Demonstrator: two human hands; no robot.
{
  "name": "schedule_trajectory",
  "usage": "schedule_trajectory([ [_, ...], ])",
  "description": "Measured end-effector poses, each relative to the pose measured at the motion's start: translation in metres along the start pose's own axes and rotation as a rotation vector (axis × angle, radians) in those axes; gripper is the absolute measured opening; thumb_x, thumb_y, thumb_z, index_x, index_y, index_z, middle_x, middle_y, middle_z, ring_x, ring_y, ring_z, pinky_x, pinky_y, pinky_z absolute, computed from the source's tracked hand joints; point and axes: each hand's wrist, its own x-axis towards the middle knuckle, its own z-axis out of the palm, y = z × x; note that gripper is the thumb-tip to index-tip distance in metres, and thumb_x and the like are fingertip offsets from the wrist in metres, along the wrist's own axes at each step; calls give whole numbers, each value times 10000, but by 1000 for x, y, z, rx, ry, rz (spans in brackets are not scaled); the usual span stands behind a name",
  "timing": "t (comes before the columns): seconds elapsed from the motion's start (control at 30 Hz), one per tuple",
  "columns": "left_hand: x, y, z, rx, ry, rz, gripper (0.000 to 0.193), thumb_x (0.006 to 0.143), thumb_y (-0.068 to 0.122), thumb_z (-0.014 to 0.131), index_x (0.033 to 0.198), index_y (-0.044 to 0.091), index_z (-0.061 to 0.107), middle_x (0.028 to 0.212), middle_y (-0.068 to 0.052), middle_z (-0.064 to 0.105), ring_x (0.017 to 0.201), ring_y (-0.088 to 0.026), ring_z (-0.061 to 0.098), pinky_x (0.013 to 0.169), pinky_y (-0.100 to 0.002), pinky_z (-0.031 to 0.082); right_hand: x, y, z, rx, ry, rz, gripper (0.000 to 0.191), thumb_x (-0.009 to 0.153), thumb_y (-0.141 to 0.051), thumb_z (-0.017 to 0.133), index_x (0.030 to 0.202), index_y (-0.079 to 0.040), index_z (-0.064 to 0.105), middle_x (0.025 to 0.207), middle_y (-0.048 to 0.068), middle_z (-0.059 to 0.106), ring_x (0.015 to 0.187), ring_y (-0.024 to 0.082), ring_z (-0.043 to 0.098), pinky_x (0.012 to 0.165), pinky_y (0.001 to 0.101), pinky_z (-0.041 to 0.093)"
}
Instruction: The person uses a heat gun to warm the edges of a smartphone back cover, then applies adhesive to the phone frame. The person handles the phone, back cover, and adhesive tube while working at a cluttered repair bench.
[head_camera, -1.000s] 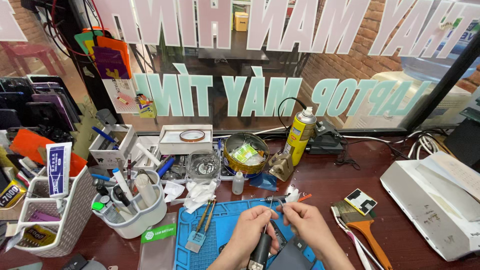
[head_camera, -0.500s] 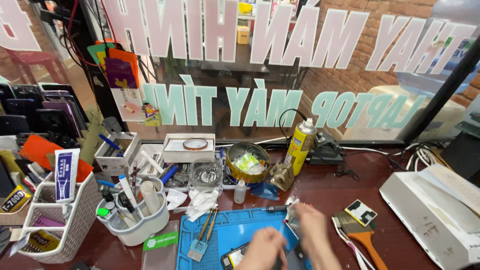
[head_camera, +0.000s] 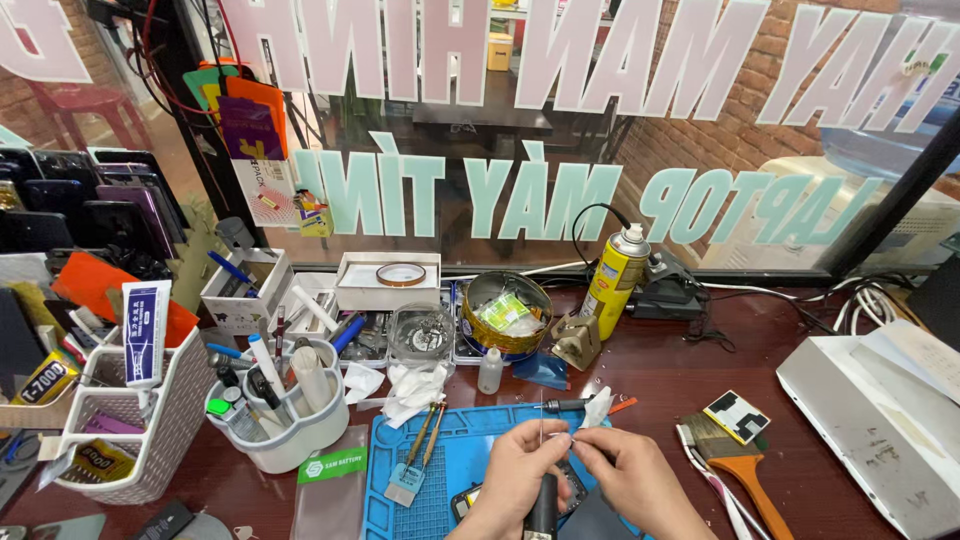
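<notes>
Right now my left hand (head_camera: 515, 475) and right hand (head_camera: 628, 478) meet over the blue mat (head_camera: 445, 470), fingertips pinching a thin wire (head_camera: 542, 425); a black tool (head_camera: 543, 505) stands between my palms. Two brushes (head_camera: 415, 462) lie just left, a paintbrush (head_camera: 738, 465) right, on the surface (head_camera: 690, 370).

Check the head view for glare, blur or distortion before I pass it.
Head view: even daylight, sharp focus on both hands; the window shows reflections but no harsh glare; wide-angle bending at the edges; the fingers cast only soft shadows on the blue mat.
</notes>
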Motion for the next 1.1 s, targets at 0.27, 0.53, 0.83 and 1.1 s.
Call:
schedule_trajectory([
  [0.27, -4, -2, 0, -21, 56, 86, 220, 970, 199, 683, 975, -13, 626, 706, -85, 628, 497, -146, 625, 431, -288, 510, -19, -6, -10, -260, -132, 188, 247, 901, -314, 764, 1042, -117, 814, 869, 113, 818, 827, 218, 753, 787, 324, 595],
  [0.53, 13, 45, -51, -223, 421, 205, 215, 926, 214, 716, 963, 36, 602, 689, -99, 607, 510, -171, 597, 450, -315, 507, -18, 62, -44, -515, 234, 454, 297, 921, -331, 712, 1139, -153, 805, 1092, 96, 771, 991, 290, 741, 885, 406, 574],
  [0.83, 7, -1, -11, -152, 408, 217, 220, 955, 230, 649, 949, 17, 595, 753, -66, 613, 508, -165, 598, 431, -325, 505, -52, 57, 22, -92, 258, 17, 572, 785, -261, 789, 1344, -187, 693, 1086, 8, 731, 958, 152, 723, 732, 340, 579],
  [1.1, 22, 4, 7, 89, 293, 381, 184, 952, 168, 682, 981, -14, 679, 817, -74, 708, 703, -119, 677, 610, -269, 544, -82, 92, 34, 585, -274, 225, 880, 735, -76, 844, 1529, -89, 464, 1225, 128, 766, 1084, 126, 734, 948, 241, 493],
])
